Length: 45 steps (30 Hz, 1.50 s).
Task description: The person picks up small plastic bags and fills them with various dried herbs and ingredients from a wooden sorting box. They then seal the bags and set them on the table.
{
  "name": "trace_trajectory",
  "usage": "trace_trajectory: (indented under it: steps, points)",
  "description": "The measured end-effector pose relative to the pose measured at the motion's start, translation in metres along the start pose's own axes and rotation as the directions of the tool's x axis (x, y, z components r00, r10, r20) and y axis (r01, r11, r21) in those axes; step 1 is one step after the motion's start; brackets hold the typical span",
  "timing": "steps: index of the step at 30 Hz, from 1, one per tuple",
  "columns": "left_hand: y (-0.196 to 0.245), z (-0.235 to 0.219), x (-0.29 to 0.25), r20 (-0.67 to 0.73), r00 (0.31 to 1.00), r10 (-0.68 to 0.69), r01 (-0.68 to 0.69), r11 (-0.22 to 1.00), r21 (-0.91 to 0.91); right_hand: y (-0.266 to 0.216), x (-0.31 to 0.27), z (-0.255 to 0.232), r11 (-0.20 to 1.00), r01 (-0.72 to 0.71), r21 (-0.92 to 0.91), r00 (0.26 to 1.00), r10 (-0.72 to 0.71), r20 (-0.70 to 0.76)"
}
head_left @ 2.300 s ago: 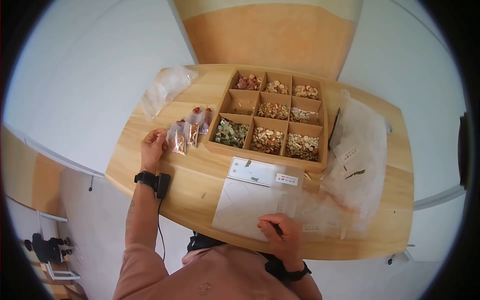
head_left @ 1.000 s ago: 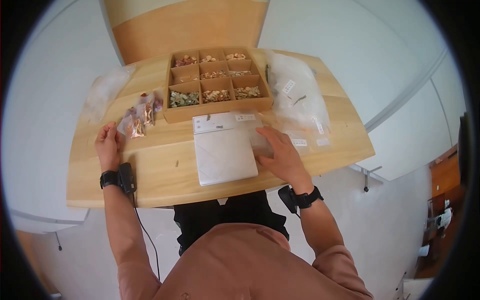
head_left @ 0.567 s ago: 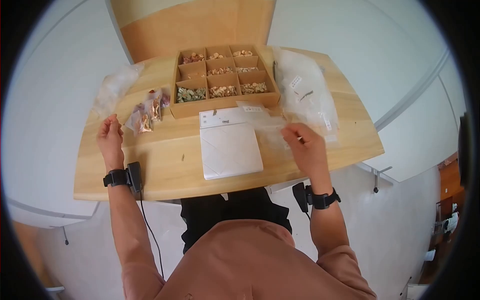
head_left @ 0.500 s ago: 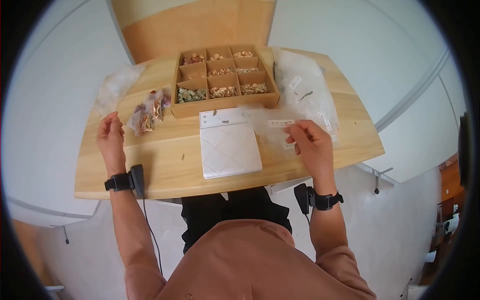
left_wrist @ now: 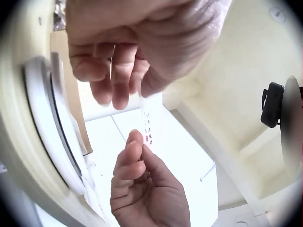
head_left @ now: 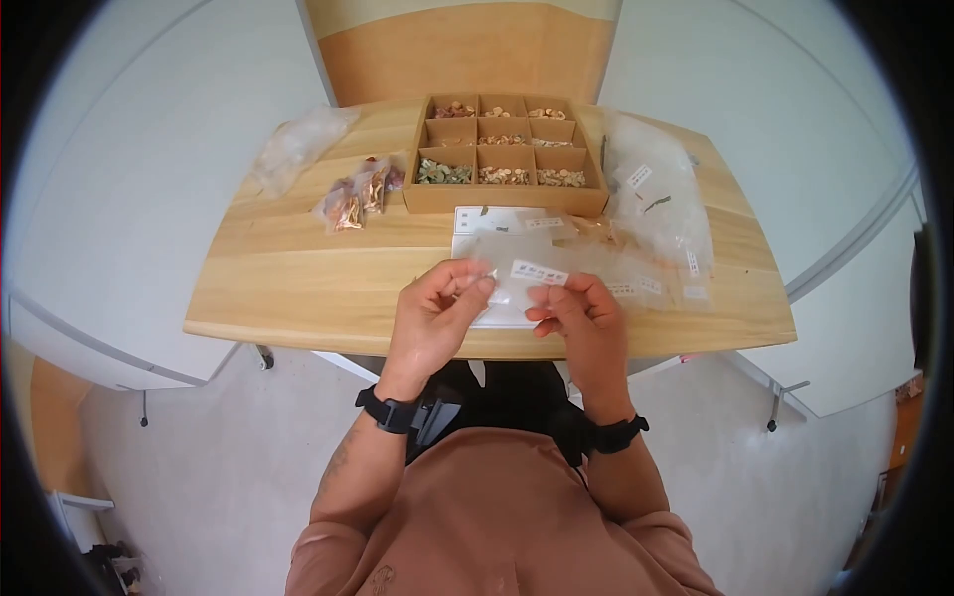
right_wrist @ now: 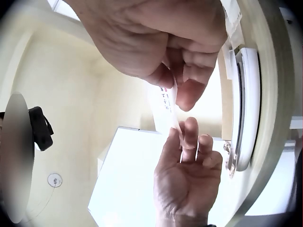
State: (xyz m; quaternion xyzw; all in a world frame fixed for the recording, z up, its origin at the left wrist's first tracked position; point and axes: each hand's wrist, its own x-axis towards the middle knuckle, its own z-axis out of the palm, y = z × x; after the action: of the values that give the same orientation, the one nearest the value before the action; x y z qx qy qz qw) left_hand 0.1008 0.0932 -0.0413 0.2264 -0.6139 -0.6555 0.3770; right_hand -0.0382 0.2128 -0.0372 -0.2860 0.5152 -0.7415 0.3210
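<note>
A clear plastic bag with a printed label (head_left: 539,273) is held up between both hands, above the white scale (head_left: 502,221). The left hand (head_left: 429,323) pinches the bag's left edge between thumb and fingers. At the label side the right hand (head_left: 588,333) pinches the other edge. The left wrist view shows the bag's label (left_wrist: 148,128) edge-on between the left hand (left_wrist: 142,42) and the right hand (left_wrist: 149,189). In the right wrist view the bag (right_wrist: 163,106) spans from the right hand (right_wrist: 161,42) to the left hand (right_wrist: 189,177). No contents show in it.
Behind the scale stands a cardboard box (head_left: 507,202) divided into several compartments of dried pieces. Small filled bags (head_left: 345,211) lie left of it, with an empty-looking plastic bag (head_left: 303,144) farther back. Large plastic bags (head_left: 661,199) and labelled bags cover the right side.
The left hand has come from the table's left side to the middle and taken hold of the bag. The right hand has brought the labelled bag in over the scale. The head view has shifted.
</note>
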Motion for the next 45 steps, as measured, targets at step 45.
trace_trajectory:
  steps: [45]
  points:
    - [0.034,-0.03,-0.041,0.442,0.897,-0.011,-0.118,0.957,0.264,-0.015,-0.064,0.009,0.963,-0.094,-0.251,0.957,0.157,0.244]
